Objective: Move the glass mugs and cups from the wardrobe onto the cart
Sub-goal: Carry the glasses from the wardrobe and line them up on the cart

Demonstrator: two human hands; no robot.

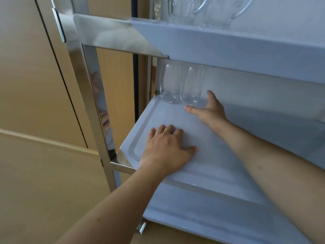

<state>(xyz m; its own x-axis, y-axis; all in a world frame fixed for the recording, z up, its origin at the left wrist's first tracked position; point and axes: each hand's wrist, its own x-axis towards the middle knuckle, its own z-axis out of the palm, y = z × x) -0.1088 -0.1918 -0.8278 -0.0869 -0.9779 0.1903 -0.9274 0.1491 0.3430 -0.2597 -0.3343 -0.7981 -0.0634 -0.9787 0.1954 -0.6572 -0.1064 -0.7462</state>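
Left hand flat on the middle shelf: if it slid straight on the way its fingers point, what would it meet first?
Probably the left glass: the left hand points up-shelf toward the far corner of the middle shelf, bare between. Depth is unclear, so it might touch the right glass instead.

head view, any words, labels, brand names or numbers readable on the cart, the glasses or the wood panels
None: no text shows anywhere in this view.
The cart shelf and steel frame are bare, with no label or sticker.
The two glass cups and the mugs on the upper shelf carry no print or logo.
The wood panels are unmarked.
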